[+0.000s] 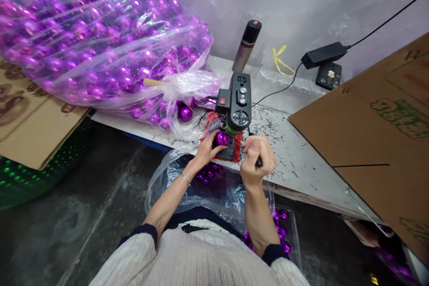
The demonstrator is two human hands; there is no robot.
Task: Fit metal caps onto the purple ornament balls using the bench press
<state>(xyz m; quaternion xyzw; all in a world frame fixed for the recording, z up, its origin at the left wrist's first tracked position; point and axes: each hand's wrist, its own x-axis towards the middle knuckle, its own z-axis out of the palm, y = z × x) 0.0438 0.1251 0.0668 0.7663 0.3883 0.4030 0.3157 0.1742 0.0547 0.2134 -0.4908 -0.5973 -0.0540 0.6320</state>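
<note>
A small black bench press machine (237, 103) with a red switch stands on the white table (301, 161). My left hand (209, 147) holds a shiny purple bauble (221, 138) under the machine's head, on a red base pad (237, 147). My right hand (256, 158) is closed in a fist around the machine's black lever handle (258, 161), just right of the bauble. A silver bangle sits on my left wrist.
A huge clear plastic bag of purple baubles (94, 40) fills the upper left. A clear bag with finished baubles (214, 183) lies over my lap. Cardboard sheets (372, 129) lean at right. A spray can (247, 44), a power adapter (323, 54) and scattered metal bits lie on the table.
</note>
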